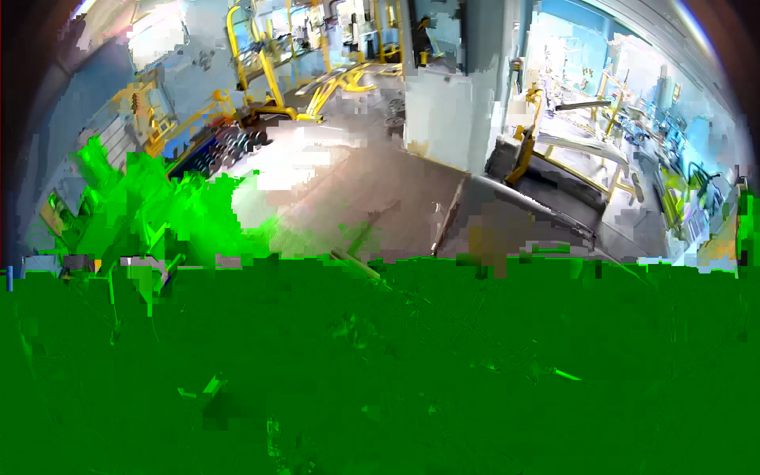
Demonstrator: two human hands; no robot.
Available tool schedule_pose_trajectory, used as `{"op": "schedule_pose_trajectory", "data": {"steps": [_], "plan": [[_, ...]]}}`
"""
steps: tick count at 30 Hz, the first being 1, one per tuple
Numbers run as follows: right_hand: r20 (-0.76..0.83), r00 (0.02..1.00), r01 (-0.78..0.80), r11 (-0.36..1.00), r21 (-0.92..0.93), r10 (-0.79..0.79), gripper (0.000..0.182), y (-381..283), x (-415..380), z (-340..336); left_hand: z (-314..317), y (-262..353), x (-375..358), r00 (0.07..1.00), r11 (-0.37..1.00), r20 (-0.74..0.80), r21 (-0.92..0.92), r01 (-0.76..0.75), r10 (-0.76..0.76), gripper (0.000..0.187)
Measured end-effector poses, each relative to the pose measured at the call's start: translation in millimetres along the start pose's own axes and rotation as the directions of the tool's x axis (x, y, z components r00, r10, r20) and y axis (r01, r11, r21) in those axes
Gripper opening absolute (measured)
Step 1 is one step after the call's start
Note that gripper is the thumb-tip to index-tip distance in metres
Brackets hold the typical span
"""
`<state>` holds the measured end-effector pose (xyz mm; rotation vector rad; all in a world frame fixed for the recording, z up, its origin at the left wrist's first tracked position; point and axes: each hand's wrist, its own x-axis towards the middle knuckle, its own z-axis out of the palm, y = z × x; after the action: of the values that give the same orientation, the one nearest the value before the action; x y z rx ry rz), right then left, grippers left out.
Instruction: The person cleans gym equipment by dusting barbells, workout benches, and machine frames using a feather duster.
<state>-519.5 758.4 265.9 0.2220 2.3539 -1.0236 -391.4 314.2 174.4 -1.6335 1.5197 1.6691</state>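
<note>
Green blocks of corrupted video cover the whole lower half of the head view, the zone where the person's hands would lie. Neither hand can be made out there, so whether the fingers are spread or closed, and whether they have hold of anything, cannot be told; nothing held or touched is visible.

Above the damaged band stands a pale square pillar [437, 103], taken here as the landmark. Grey floor [348, 170] runs from the foot of the pillar toward the camera, with a bright glare patch to the pillar's left. Farther left of the pillar, a rack of dark dumbbells [229, 146] sits low by the floor, partly eaten by the green blocks. Behind and left of the pillar rise yellow-framed exercise machines [269, 71]. Right of the pillar, a yellow-framed bench station [574, 146] stands near a dark curved surface [522, 210] that sweeps down to the corrupted band. Far right of the pillar, further equipment lines a blue wall [570, 32], too blurred to identify.
</note>
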Motion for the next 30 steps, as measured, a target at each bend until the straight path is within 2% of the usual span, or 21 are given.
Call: {"op": "schedule_pose_trajectory", "data": {"steps": [2, 5, 6, 8, 9, 11, 14, 16, 18, 19, 21, 23, 25, 26, 27, 28, 29, 30], "plan": [[0.012, 0.994, 0.111, 0.992, 0.055, -0.112, 0.033, -27, 30, -16, -3, -3, -1, 0.995, 0.999, -0.094, -0.032, 0.040, -0.043, 0.052], [-0.020, 0.979, 0.205, 0.976, 0.070, -0.204, 0.031, -61, 81, -19, -2, 4, 13, 0.994, 0.991, -0.110, -0.132, 0.011, -0.026, 0.057], [-0.003, 0.981, 0.193, 0.979, 0.066, -0.193, 0.031, -74, 94, -14, -1, 4, 27, 0.992, 0.991, -0.115, -0.133, 0.030, -0.045, 0.057], [-0.028, 0.985, 0.171, 0.981, 0.095, -0.169, 0.030, -104, 129, -5, 6, 22, 57, 0.996, 0.984, -0.075, -0.171, -0.051, 0.039, 0.066], [-0.021, 0.988, 0.156, 0.983, 0.092, -0.155, 0.030, -120, 146, 1, 9, 36, 71, 0.997, 0.986, -0.074, -0.166, -0.035, 0.023, 0.066], [-0.122, 0.972, 0.212, 0.973, 0.096, -0.200, 0.033, -152, 186, 14, 32, 93, 99, 0.997, 0.987, -0.011, -0.141, -0.072, 0.071, 0.067], [-0.186, 0.972, 0.163, 0.981, 0.101, -0.142, 0.038, -206, 255, 40, 57, 185, 159, 0.993, 0.993, 0.095, -0.109, -0.055, 0.065, 0.068], [-0.143, 0.989, 0.053, 0.995, 0.090, -0.040, 0.041, -256, 299, 46, 79, 265, 178, 0.986, 1.000, 0.167, -0.023, -0.006, 0.010, 0.068], [-0.264, 0.954, 0.172, 0.979, 0.106, -0.139, 0.039, -275, 350, 70, 107, 340, 200, 0.977, 0.992, 0.211, 0.126, -0.027, 0.000, 0.068], [-0.255, 0.960, 0.143, 0.984, 0.104, -0.113, 0.039, -290, 365, 65, 121, 368, 221, 0.963, 0.989, 0.266, 0.120, -0.089, 0.055, 0.067], [-0.128, 0.986, -0.119, 0.985, -0.125, 0.103, 0.040, -317, 401, 51, 149, 425, 242, 0.934, 0.974, 0.331, 0.128, -0.187, 0.136, 0.065], [-0.123, 0.958, -0.279, 0.937, -0.209, 0.258, 0.039, -318, 417, 21, 169, 475, 245, 0.912, 0.954, 0.376, 0.172, -0.244, 0.165, 0.062], [-0.174, 0.979, -0.158, 0.932, -0.325, 0.105, 0.044, -258, 435, 8, 186, 512, 246, 0.893, 0.941, 0.418, 0.201, -0.272, 0.169, 0.060], [-0.104, 0.975, -0.222, 0.913, -0.342, 0.198, 0.042, -247, 437, -13, 195, 528, 237, 0.884, 0.930, 0.430, 0.218, -0.298, 0.182, 0.059], [-0.033, 0.956, -0.284, 0.890, -0.357, 0.292, 0.041, -243, 442, -28, 202, 538, 231, 0.875, 0.916, 0.442, 0.238, -0.324, 0.195, 0.058], [0.049, 0.959, -0.249, 0.909, -0.334, 0.280, 0.039, -288, 428, -61, 207, 539, 231, 0.874, 0.911, 0.451, 0.258, -0.323, 0.183, 0.058], [0.045, 0.953, -0.270, 0.909, -0.317, 0.299, 0.039, -290, 429, -62, 213, 537, 234, 0.869, 0.898, 0.467, 0.294, -0.328, 0.164, 0.057], [0.071, 0.978, -0.177, 0.959, -0.219, 0.197, 0.038, -289, 429, -64, 220, 537, 235, 0.862, 0.882, 0.485, 0.331, -0.336, 0.146, 0.057]]}}
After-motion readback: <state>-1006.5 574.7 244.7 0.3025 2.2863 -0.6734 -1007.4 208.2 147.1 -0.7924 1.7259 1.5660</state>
